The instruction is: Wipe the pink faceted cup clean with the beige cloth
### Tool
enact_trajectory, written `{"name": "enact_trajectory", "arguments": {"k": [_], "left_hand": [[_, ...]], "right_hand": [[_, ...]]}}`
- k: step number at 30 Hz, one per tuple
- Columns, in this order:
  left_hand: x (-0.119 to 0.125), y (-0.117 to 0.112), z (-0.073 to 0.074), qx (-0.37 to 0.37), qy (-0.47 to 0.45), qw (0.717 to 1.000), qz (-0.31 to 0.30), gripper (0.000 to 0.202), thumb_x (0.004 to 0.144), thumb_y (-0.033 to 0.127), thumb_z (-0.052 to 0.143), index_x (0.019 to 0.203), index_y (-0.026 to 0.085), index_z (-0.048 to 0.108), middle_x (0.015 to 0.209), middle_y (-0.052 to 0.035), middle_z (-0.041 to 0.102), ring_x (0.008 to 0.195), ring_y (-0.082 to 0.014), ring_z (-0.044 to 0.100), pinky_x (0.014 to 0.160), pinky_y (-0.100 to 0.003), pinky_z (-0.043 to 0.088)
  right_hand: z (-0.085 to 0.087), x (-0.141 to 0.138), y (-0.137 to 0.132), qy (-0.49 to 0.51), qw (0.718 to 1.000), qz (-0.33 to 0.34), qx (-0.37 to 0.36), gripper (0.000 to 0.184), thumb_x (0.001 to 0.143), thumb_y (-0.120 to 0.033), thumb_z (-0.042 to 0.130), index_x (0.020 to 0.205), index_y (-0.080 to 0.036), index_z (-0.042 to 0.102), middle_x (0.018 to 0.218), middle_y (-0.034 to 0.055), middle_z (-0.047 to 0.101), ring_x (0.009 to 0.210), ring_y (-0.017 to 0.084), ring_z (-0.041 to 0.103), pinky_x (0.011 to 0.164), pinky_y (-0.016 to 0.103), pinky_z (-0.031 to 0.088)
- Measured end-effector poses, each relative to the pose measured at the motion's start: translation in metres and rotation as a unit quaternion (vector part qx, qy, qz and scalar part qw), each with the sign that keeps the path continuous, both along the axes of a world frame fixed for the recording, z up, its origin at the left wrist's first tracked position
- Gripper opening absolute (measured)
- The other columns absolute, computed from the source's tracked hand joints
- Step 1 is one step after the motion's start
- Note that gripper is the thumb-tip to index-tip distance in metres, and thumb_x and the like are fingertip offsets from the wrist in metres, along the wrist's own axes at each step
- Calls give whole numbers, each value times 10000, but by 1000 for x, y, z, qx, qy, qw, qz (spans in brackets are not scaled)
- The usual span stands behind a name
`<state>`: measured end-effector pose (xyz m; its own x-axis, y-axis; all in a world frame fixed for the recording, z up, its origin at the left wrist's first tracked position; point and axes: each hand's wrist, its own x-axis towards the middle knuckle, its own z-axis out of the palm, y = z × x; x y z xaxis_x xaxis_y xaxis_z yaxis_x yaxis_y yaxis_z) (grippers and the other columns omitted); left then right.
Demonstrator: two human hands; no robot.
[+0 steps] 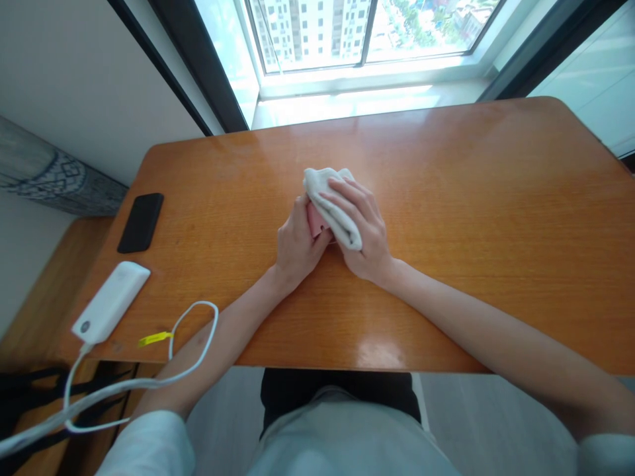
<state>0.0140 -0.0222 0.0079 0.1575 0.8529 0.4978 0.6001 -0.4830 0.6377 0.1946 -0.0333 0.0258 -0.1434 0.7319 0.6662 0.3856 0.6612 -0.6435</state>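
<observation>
Over the middle of the wooden table (471, 218), my left hand (298, 241) grips a small pink object (316, 221) by its side. Most of that object is covered, so its kind does not show. A folded white cloth (330, 198) lies over its top and right side. My right hand (366, 231) is closed on the cloth, fingers spread across it and pressing it against the pink object. Both hands are close together, with the left thumb tip near the cloth's lower edge.
At the table's left side lie a black phone (141, 223) and a white power bank (112, 302). A white cable (119, 390) with a yellow tag (155, 338) runs from the power bank and loops over my left forearm. Beyond the table's far edge is a window (367, 39).
</observation>
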Motion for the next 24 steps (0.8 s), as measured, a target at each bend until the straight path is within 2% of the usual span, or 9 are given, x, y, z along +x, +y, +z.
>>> {"name": "enact_trajectory", "arguments": {"k": [4, 7, 10, 12, 15, 17, 19, 22, 24], "left_hand": [[1, 0, 5, 6, 3, 1000, -2, 517, 1078, 550, 626, 1483, 272, 465, 1466, -115, 712, 1264, -309, 757, 993, -450, 648], [-1, 1, 1, 4, -1, 1000, -3, 527, 1082, 579, 619, 1485, 279, 459, 1419, -111, 727, 1215, -308, 772, 965, -447, 653], [-4, 1, -5, 2, -5, 1000, -9, 493, 1087, 620, 611, 1439, 298, 488, 1233, -83, 766, 1031, -295, 805, 854, -437, 656], [-3, 1, -5, 2, -5, 1000, -6, 465, 1091, 585, 613, 1441, 304, 493, 1242, -82, 767, 1033, -297, 808, 861, -441, 654], [0, 0, 1, 8, 1, 1000, -1, 510, 1079, 521, 625, 1495, 269, 469, 1439, -115, 720, 1223, -320, 776, 979, -455, 645], [0, -1, 4, 9, 7, 1000, -2, 514, 1066, 504, 629, 1488, 256, 472, 1467, -117, 709, 1266, -316, 759, 1001, -443, 637], [0, -1, 5, 5, 7, 1000, -2, 511, 1061, 474, 624, 1496, 257, 466, 1463, -115, 714, 1251, -302, 763, 987, -418, 633], [-2, -2, 2, 0, 6, 1000, 2, 540, 1065, 428, 608, 1547, 250, 442, 1446, -123, 728, 1193, -290, 779, 940, -393, 623], [-2, -1, 0, 0, 9, 1000, 9, 560, 1062, 418, 614, 1564, 248, 435, 1443, -125, 729, 1167, -292, 781, 928, -395, 618]], "right_hand": [[-6, -4, 8, 123, 983, -57, -123, 494, 1195, -558, 352, 1480, -390, 719, 1474, 9, 781, 1464, 264, 688, 1302, 577, 539], [-5, -5, 3, 76, 995, -36, -52, 460, 1178, -534, 433, 1554, -407, 666, 1586, 18, 713, 1557, 292, 611, 1357, 608, 465], [-2, -3, -5, -18, 999, 6, 44, 460, 1139, -536, 534, 1574, -442, 653, 1668, 3, 646, 1646, 337, 510, 1409, 644, 371], [-2, -3, -4, -11, 999, 7, 36, 458, 1144, -548, 517, 1559, -428, 669, 1666, 9, 648, 1651, 339, 503, 1411, 643, 366], [-6, -6, 4, 85, 995, -40, -45, 521, 1186, -585, 371, 1556, -372, 669, 1613, 35, 687, 1565, 310, 601, 1361, 597, 459], [-7, -7, 6, 112, 989, -52, -78, 550, 1195, -591, 313, 1546, -375, 676, 1550, 23, 730, 1508, 294, 653, 1336, 573, 495], [-6, -6, 4, 85, 994, -43, -61, 503, 1189, -567, 379, 1562, -391, 666, 1580, 22, 712, 1543, 305, 622, 1361, 586, 463], [-2, -2, -2, 6, 1000, -12, 9, 475, 1147, -528, 526, 1592, -411, 644, 1694, 28, 619, 1634, 348, 520, 1406, 632, 384], [-1, 0, -2, -13, 1000, 0, 18, 478, 1149, -520, 518, 1600, -416, 636, 1715, 27, 598, 1649, 352, 499, 1409, 640, 378]]}}
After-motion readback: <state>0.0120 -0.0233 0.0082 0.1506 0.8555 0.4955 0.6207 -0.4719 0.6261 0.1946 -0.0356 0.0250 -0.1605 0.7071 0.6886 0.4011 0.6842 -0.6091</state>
